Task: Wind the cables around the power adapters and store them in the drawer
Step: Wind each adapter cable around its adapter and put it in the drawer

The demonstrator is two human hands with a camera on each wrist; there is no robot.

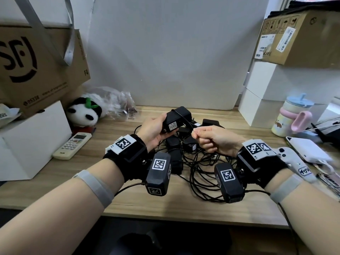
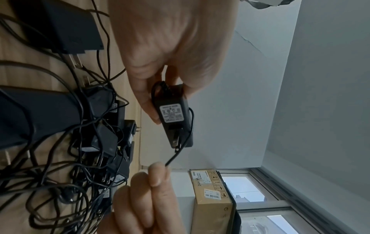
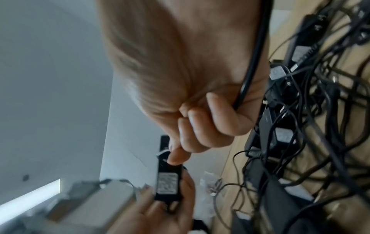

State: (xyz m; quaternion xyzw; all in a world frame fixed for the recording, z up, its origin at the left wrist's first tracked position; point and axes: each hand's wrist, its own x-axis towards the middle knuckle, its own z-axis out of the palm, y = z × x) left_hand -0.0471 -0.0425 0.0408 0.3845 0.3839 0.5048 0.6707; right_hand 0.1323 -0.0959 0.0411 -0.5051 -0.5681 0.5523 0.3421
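Wooden counter (image 1: 117, 199) against a pale wall, with a black power adapter (image 1: 176, 117) held up over a heap of others.

The power adapter is gripped by the left hand (image 1: 153, 130), fingers and thumb curled round its body, label side turned toward the camera, above the middle of the counter. Its thin cable (image 2: 176, 154) is seen crossing the body and is pinched between thumb and forefinger of the right hand (image 1: 214, 139), whose other fingers are curled in. A tangled pile of adapters and cables (image 1: 191, 162) lies on the counter beneath both hands. A white remote control (image 1: 72, 145) and a panda plush (image 1: 84, 112) are seen toward the left edge, a lidded cup (image 1: 291, 115) toward the right edge.
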